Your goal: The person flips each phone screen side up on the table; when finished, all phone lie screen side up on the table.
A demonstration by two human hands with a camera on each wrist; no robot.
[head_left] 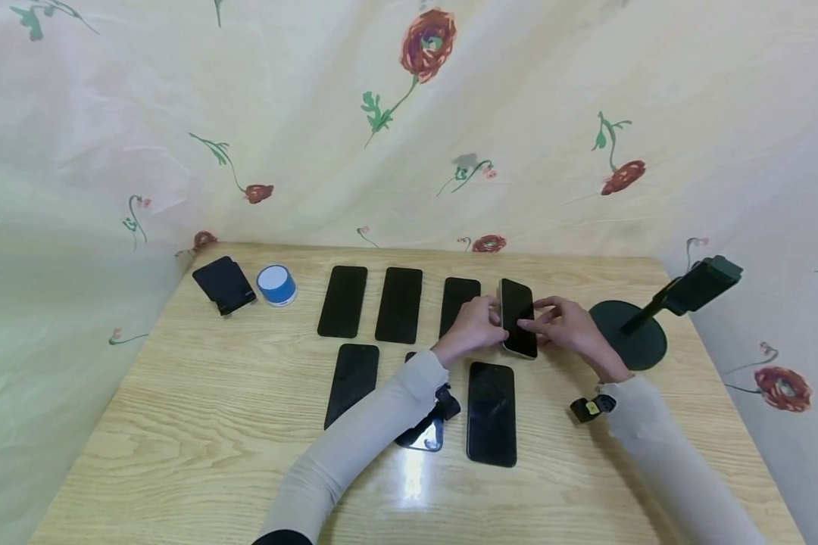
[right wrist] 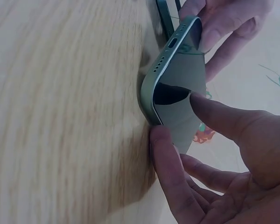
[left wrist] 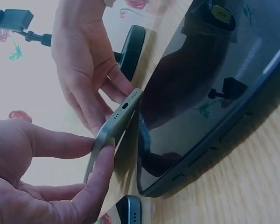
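A smartphone (head_left: pixel 516 306) with a dark screen and pale green edge is tilted at the right end of the back row, its left side raised. My left hand (head_left: pixel 476 327) pinches its left edge between thumb and fingers. On the opposite side, my right hand (head_left: pixel 568 327) holds the right edge, thumb on the screen and fingers at the side. In the right wrist view, the phone's (right wrist: pixel 177 70) lower right corner sits close to the wood. Just left is another dark phone (head_left: pixel 458 291), partly hidden by my left hand. Nearer me lies a black phone (head_left: pixel 491 413).
Several other phones lie in two rows, including one (head_left: pixel 342 301) at the back; my left forearm partly covers another (head_left: pixel 423 435). A round-based phone stand (head_left: pixel 630 333) is close to my right hand. A blue-and-white cylinder (head_left: pixel 276 284) and a black device (head_left: pixel 223 284) occupy the table's (head_left: pixel 198 424) back left.
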